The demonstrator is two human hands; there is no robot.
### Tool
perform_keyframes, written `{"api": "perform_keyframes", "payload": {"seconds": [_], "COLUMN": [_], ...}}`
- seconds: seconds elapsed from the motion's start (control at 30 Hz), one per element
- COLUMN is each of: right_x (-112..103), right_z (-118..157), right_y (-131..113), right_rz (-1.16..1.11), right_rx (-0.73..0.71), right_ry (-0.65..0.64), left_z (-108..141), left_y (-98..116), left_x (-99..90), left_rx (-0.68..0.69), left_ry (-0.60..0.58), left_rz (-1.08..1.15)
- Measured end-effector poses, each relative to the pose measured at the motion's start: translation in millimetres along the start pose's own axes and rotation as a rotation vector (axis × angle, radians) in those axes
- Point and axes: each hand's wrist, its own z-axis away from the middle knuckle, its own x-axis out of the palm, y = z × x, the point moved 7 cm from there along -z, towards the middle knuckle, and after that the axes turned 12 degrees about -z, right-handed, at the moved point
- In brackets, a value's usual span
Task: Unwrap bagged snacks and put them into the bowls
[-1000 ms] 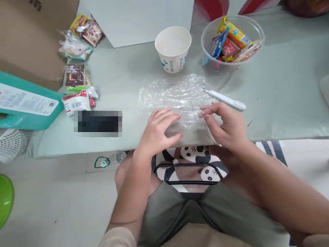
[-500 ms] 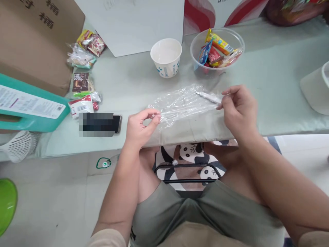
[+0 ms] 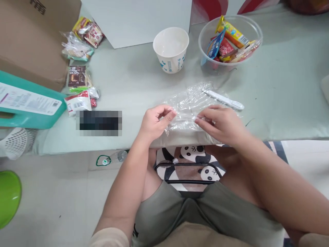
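Clear crinkled plastic film (image 3: 189,103) lies near the front edge of the cloth-covered table. My left hand (image 3: 159,121) pinches its left part between thumb and fingers. On the right, my right hand (image 3: 221,123) has its fingertips closed on the same film. A slim white knife-like tool (image 3: 224,99) rests just beyond my right hand, its tip over the film, and no hand touches it. Behind the film stand a white paper cup (image 3: 171,51) with blue print and a clear plastic bowl (image 3: 203,48) holding several wrapped snacks.
Wrapped snacks (image 3: 77,76) line the left side beside a cardboard box (image 3: 33,44). A blurred-out dark phone (image 3: 99,123) lies near the left front, by a teal container (image 3: 51,120) and a white perforated basket (image 3: 17,142). A large white box (image 3: 138,20) stands behind.
My right hand has let go of the white tool, moved left and taken hold of the film. The tool now lies down. My left hand still pinches the film. The view has shifted slightly.
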Motion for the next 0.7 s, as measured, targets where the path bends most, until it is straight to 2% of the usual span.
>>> {"api": "perform_keyframes", "payload": {"seconds": [0.13, 0.2, 0.27, 0.37, 0.47, 0.53, 0.63, 0.7], "right_x": [-9, -17, -28, -46, -59, -61, -59, -60], "right_z": [5, 11, 16, 23, 29, 31, 32, 33], "right_y": [-4, -3, 4, 22, 39, 46, 49, 51], "right_rz": [-0.094, -0.209, -0.441, -0.815, -0.958, -0.996, -1.068, -1.094], "right_rx": [0.049, 0.101, 0.142, 0.119, 0.133, 0.2, 0.304, 0.317], "right_ry": [0.031, 0.118, 0.277, 0.563, 0.759, 0.779, 0.707, 0.693], "left_z": [-5, -6, -8, -9, -7, -9, -17, -23], "left_y": [-16, -22, -26, -24, -20, -18, -21, -25], "left_x": [-14.8, -22.3, -24.0, -16.1, -2.2, 6.1, 13.0, 12.8], "left_rx": [-0.029, -0.011, 0.014, 0.026, 0.016, 0.016, -0.021, -0.052], "left_ry": [0.127, 0.165, 0.101, -0.101, -0.236, -0.231, -0.135, -0.067], "left_rz": [0.101, 0.209, 0.317, 0.395, 0.343, 0.26, 0.096, 0.024]}}
